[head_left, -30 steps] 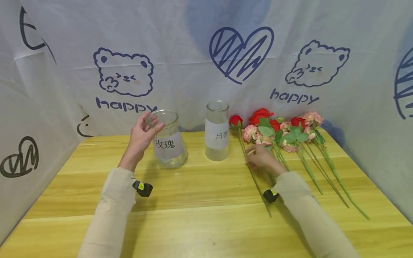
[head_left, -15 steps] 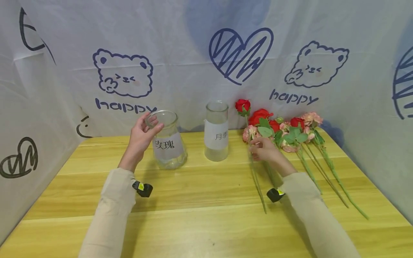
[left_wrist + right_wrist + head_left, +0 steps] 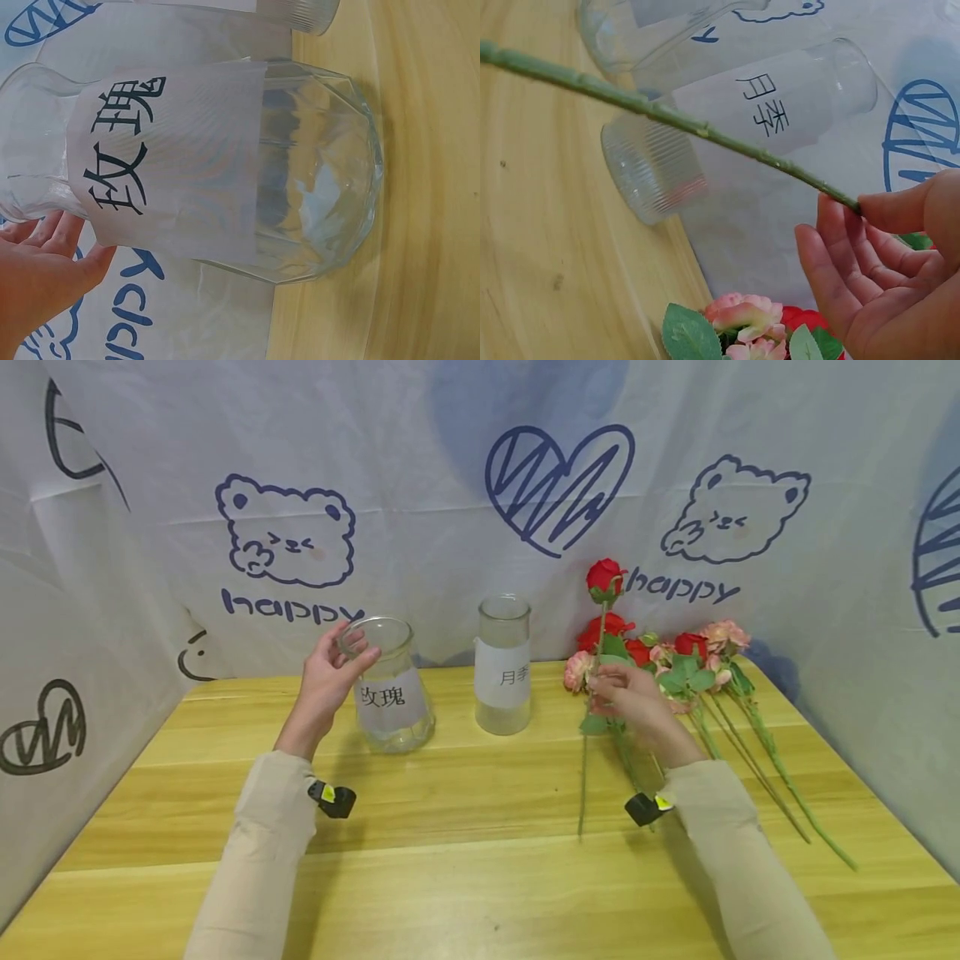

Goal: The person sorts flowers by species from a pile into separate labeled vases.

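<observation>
In the head view my right hand (image 3: 633, 697) pinches the green stem (image 3: 705, 131) of a red rose (image 3: 604, 578) between thumb and fingertips. The rose stands nearly upright, its bloom above the other flowers. My left hand (image 3: 326, 672) holds the neck of a wide clear glass vase (image 3: 416, 722), thumb in front and fingers behind. A white label (image 3: 187, 165) with black characters wraps that vase. Between the hands stands a narrower glass vase (image 3: 504, 718), also labelled, ribbed near its base in the right wrist view.
Red roses (image 3: 690, 645) and pink flowers (image 3: 726, 633) lie at the back right of the wooden table (image 3: 450, 877), stems toward the front. A white cloth (image 3: 420, 477) with blue drawings hangs close behind the vases.
My right hand has lifted the red rose from the table and moved it slightly right, its bloom rising. The left hand and both vases have stayed in place.
</observation>
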Available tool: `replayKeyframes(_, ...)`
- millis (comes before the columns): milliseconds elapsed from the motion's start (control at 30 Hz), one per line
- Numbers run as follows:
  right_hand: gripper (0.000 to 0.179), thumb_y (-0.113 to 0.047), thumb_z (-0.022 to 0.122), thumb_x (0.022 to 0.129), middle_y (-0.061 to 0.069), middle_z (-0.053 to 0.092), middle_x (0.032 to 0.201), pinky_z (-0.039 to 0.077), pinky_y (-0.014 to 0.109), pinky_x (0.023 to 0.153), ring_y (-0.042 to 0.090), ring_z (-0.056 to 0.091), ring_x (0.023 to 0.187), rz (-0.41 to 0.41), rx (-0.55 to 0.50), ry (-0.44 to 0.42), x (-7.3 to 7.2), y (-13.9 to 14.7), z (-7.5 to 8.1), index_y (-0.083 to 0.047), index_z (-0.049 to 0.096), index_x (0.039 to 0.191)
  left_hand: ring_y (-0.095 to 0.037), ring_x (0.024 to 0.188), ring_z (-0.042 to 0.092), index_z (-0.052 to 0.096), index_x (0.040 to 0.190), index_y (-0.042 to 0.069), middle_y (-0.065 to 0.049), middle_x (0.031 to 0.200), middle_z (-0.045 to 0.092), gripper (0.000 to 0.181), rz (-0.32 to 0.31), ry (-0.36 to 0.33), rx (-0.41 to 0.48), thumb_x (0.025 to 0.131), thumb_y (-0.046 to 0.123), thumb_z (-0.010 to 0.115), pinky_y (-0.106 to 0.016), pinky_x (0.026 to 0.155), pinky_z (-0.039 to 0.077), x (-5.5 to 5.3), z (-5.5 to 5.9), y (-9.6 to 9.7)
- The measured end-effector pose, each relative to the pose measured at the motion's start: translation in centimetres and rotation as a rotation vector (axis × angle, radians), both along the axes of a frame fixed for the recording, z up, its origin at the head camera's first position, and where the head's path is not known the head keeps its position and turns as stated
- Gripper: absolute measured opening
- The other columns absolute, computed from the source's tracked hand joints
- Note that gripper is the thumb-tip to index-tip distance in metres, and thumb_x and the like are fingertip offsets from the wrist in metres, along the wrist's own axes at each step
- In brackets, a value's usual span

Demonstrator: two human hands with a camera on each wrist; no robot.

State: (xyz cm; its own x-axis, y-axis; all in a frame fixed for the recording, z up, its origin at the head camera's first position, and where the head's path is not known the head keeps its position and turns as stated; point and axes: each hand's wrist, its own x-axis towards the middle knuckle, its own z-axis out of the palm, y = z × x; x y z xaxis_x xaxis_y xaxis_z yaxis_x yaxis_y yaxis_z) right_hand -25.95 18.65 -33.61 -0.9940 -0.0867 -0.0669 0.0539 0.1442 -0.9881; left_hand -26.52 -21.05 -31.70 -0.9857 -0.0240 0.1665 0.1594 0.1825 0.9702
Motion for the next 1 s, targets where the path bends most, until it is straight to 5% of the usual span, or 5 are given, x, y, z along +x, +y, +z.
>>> replayKeyframes(700, 0.012, -0.007, 0.057, 0.097, -0.004, 0.069, 0.085, 0.057, 0.021, 0.067, 0.009, 0.066, 0.074, -0.08, -0.268, 0.076, -0.2, -0.6, 0.8, -0.004, 0.048, 0.105, -0.026, 0.14, 0.029, 0.016, 0.155, 0.009, -0.012, 0.153, 0.034, 0.082, 0.009, 0.01, 0.013, 0.092, 0.027, 0.066, -0.038, 0.116, 0.021, 0.3, -0.1, 0.1)
replayKeyframes(1000, 0.005, -0.008, 0.055, 0.098, 0.002, 0.065, 0.094, 0.057, 0.024, 0.075, 0.012, 0.066, 0.082, -0.121, -0.482, 0.055, -0.9, -1.7, 1.4, -0.006, 0.052, 0.101, -0.026, 0.14, 0.029, 0.017, 0.155, 0.01, -0.011, 0.153, 0.034, 0.082, 0.006, 0.011, 0.028, 0.092, 0.026, 0.067, -0.038, 0.116, 0.022, 0.3, -0.2, 0.1)
